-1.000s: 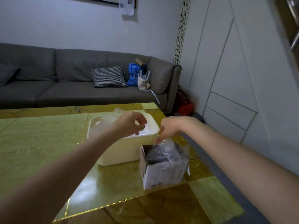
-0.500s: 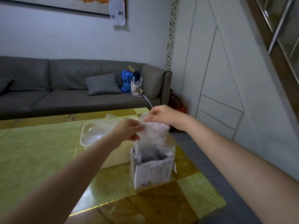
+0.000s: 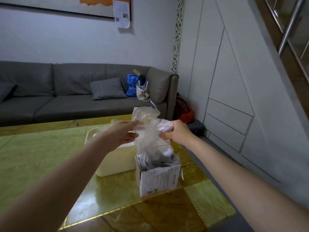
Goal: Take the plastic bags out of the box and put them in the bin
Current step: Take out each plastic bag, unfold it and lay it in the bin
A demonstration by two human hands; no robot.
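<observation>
A small white cardboard box (image 3: 158, 180) stands open on the green-gold table (image 3: 41, 151). A clear plastic bag (image 3: 148, 131) hangs above it, its lower end still inside the box among dark and white contents. My right hand (image 3: 177, 133) grips the bag's right side at the top. My left hand (image 3: 123, 133) pinches its left edge between thumb and fingers. Just behind and left of the box sits a cream plastic bin (image 3: 115, 164) holding some clear plastic.
The table's right edge (image 3: 224, 206) drops to a grey floor. A grey sofa (image 3: 50, 96) runs behind the table with a checked cushion (image 3: 107, 88), a blue bag (image 3: 133, 84) and a white bag. White wall panels stand at right.
My right hand has lifted the clear bag up out of the box. My left hand has come off the bin and taken the bag's left edge. The camera has tilted up.
</observation>
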